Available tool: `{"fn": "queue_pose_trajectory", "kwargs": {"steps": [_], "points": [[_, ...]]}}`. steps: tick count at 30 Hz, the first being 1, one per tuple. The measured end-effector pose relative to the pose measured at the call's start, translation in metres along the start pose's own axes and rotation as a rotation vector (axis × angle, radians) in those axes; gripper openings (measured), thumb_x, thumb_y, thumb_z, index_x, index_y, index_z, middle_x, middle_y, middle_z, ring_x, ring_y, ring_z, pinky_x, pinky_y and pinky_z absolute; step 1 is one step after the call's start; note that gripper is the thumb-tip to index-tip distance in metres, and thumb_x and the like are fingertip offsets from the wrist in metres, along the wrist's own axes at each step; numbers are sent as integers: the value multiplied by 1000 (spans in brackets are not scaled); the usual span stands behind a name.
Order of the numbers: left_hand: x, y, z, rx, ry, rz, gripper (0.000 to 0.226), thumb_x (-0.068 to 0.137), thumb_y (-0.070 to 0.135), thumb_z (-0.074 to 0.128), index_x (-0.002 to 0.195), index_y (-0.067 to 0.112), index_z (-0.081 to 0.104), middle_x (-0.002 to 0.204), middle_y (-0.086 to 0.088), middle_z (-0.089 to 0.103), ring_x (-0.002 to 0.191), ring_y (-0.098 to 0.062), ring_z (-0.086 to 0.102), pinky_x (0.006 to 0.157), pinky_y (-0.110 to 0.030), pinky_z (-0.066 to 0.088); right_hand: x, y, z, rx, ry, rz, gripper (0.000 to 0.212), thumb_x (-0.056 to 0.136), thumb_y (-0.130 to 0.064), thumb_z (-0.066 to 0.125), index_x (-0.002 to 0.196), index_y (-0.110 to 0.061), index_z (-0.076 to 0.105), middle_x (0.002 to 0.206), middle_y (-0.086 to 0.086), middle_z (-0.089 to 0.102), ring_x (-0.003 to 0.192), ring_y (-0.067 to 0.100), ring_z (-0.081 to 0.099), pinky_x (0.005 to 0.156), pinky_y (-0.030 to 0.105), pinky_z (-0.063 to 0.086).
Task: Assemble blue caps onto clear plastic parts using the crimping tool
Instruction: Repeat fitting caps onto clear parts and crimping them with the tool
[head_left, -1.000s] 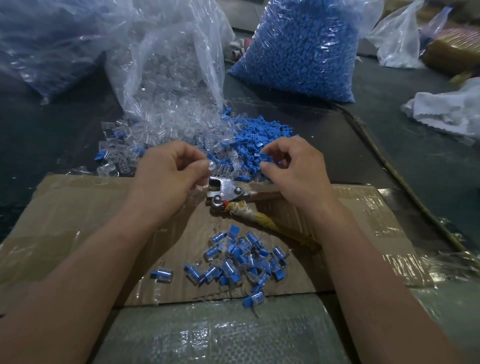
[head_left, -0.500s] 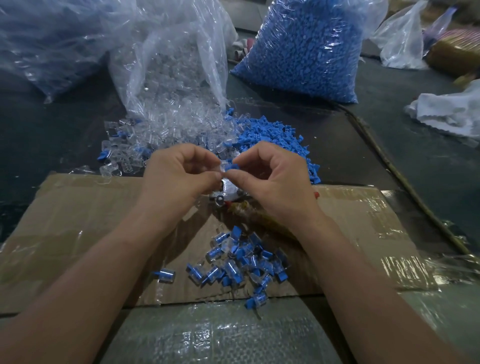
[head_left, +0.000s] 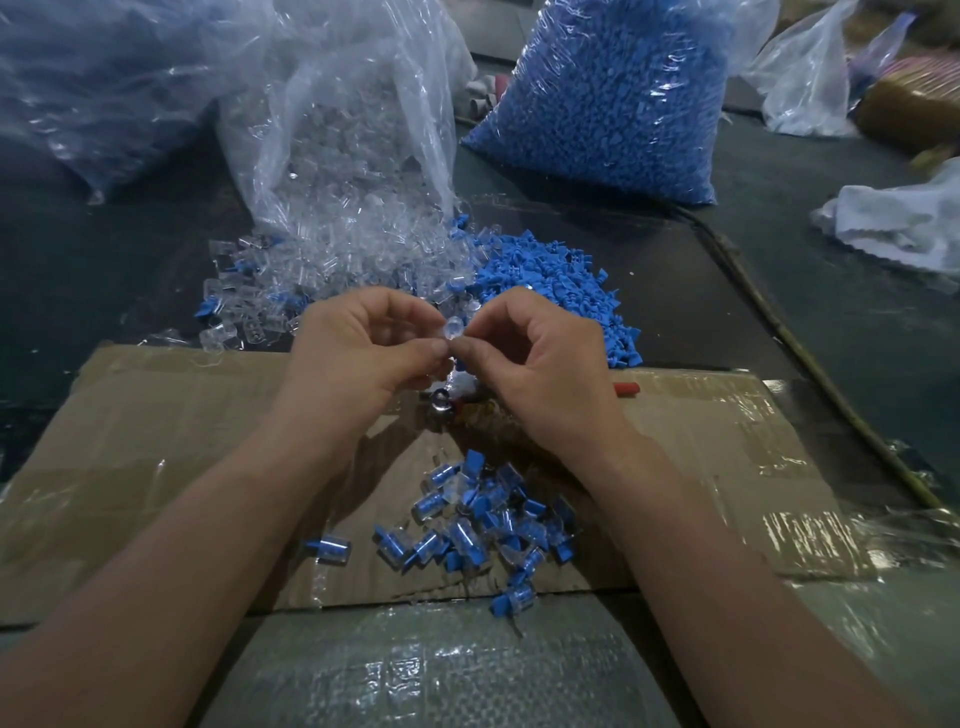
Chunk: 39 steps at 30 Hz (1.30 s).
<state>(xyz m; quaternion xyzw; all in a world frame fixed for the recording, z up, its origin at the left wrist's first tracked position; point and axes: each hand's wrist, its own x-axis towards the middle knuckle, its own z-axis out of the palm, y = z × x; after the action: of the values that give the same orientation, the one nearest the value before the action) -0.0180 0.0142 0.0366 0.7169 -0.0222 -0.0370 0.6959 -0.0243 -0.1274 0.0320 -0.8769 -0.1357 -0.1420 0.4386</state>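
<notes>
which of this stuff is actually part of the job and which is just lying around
In the job: left hand, right hand, clear part they pinch, loose blue caps, crimping tool, finished pieces.
Lying about: white cloth, crumpled plastic bag, thin stick.

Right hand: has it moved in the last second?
Yes. The right hand has shifted left, over the crimping tool on the cardboard, until its fingers meet the left hand at the clear part.
</notes>
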Motion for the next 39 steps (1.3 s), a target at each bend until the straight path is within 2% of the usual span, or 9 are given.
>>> {"fn": "queue_pose_trajectory", "kwargs": {"steps": [3,6,12,17,21,26,32,39], "points": [[1,-1,-2,-67,6,-31,16,71,-3,66,76,11,62,64,-3,69,61,-13,67,57,-17,54,0,0,0,12,-4,-5,8,81,-11,67,85,-14,61,73,-14,57,69,3,57,68,18,50],[2,-2,-4,-137,60,-56,15,71,-5,66,77,8,62,65,-8,69,59,-16,68,54,-19,54,1,0,-2,-24,46,-45,16,83,-6,63,99,-8,66,84,-9,58,78,4,58,76,19,50],[1,-3,0,-3,79,-40,15,73,-5,67,75,9,61,69,-13,68,60,-18,68,60,-25,58,-1,-1,1,10,169,-77,12,84,-4,62,94,-3,68,85,0,64,78,15,64,73,34,55],[-1,-1,2,5,49,-41,16,73,-7,67,75,8,62,69,-15,67,57,-16,67,54,-22,56,-2,0,5,-53,224,-144,11,80,-3,63,89,-3,68,83,-5,61,76,7,59,72,24,52],[-1,-1,2,-45,46,-74,16,73,-7,68,76,7,62,68,-15,68,59,-18,67,59,-29,58,-2,1,5,-47,224,-141,9,80,-2,64,88,-3,68,81,-3,62,75,8,59,71,26,52],[-2,1,1,-97,37,-43,15,72,-8,66,76,6,62,64,-10,67,56,-16,67,58,-24,57,-2,1,6,-80,173,-180,22,78,-4,66,100,-4,68,84,1,65,76,10,60,72,26,52],[0,-1,-1,-75,13,-1,17,73,-7,65,75,10,63,62,-6,68,56,-16,66,57,-23,57,-1,2,3,-73,123,-197,21,77,-8,68,98,-6,70,87,4,68,80,9,60,73,23,51],[1,-3,-2,-115,-50,28,10,68,5,68,73,12,65,61,-3,69,53,-12,65,53,-18,53,0,5,-3,64,61,-149,23,76,-6,70,99,-4,70,91,-3,66,85,9,64,79,21,53]]}}
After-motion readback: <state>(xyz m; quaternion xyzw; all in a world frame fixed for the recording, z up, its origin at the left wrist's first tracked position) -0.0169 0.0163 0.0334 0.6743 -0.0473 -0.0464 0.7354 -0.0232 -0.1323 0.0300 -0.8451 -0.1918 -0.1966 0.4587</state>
